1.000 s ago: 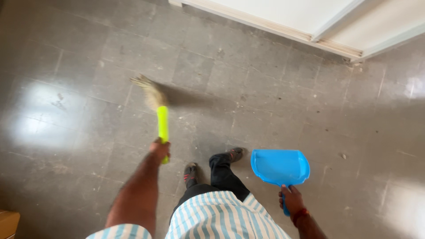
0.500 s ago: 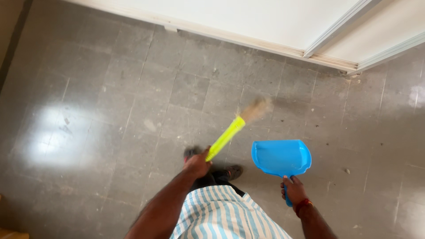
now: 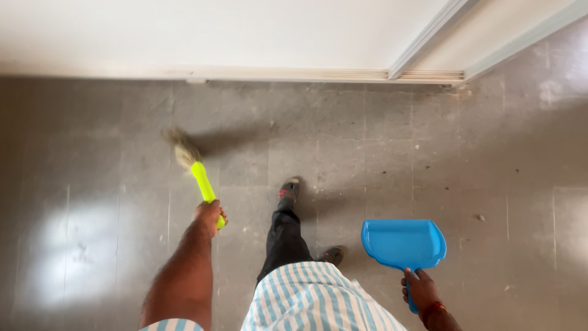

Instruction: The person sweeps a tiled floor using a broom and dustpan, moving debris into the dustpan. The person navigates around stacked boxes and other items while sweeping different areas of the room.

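Broom (image 3: 195, 168) over grey tiled floor (image 3: 367, 159), white wall (image 3: 214, 30), blue dustpan (image 3: 403, 243)

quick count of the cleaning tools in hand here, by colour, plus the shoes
yellow-green: 1, the hand broom in the left hand
blue: 1, the dustpan in the right hand
dark: 2, the shoes
total: 4
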The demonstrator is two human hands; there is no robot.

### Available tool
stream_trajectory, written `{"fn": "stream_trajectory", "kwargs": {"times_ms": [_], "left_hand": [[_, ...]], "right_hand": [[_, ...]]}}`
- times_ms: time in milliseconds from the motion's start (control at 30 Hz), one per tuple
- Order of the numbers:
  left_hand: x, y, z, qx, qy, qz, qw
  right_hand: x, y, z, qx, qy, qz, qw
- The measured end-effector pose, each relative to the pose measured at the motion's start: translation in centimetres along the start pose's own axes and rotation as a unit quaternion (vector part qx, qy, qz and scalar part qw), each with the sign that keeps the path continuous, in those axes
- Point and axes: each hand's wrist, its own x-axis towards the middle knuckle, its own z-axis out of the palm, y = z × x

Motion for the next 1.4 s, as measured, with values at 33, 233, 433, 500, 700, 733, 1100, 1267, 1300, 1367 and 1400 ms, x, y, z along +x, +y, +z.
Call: {"fn": "stream_trajectory", "kwargs": {"times_ms": [33,233,433,500,700,733,1100,1267,1300,1367,1400], "left_hand": [[0.7,1.6,1.4,0.02,-0.025,0.01,0.999],[2.8,4.7,11.1,0.276,-0.147,0.112,0.943],[1.5,3.9,20.5,0.645,-0.248,0.197,0.695],[-0.5,3.2,22.9,0.691,-0.293,0.225,0.622],[-5.2,1.0,22.8,0.608,-0.338,0.288,0.658],[-5.1,1.1,21.9,0.61,-0.329,0.293,0.659],[0.8,4.4,13.1,0.476,-0.194,0.082,0.854],[-3.1,-3.4,17.0,0.548,-0.28,0.071,0.785],[-4.3,-5.2,18.3,0.541,-0.305,0.041,0.783],[-6.8,-8.1,21.6,0.556,-0.35,0.037,0.753],[-8.1,-9.3,23.2,0.578,-0.371,0.061,0.724]], "right_hand": [[-0.1,-1.0,0.5,0.002,0.007,0.009,1.0],[-1.7,-6.4,4.3,0.025,0.015,0.012,0.999],[-3.7,-8.0,7.9,0.104,-0.016,-0.001,0.994],[-4.1,-7.9,8.1,0.125,-0.012,-0.003,0.992],[-4.6,-5.0,6.1,0.211,0.038,0.008,0.977],[-4.5,-4.3,5.8,0.226,0.048,0.014,0.973],[-4.4,3.4,6.1,0.276,0.049,0.094,0.955],[-4.0,5.4,4.7,0.259,0.034,0.117,0.958],[-4.0,6.0,4.1,0.263,0.034,0.108,0.958],[-3.9,7.0,2.9,0.27,0.032,0.085,0.958],[-3.8,7.5,2.2,0.269,0.032,0.078,0.96]]}}
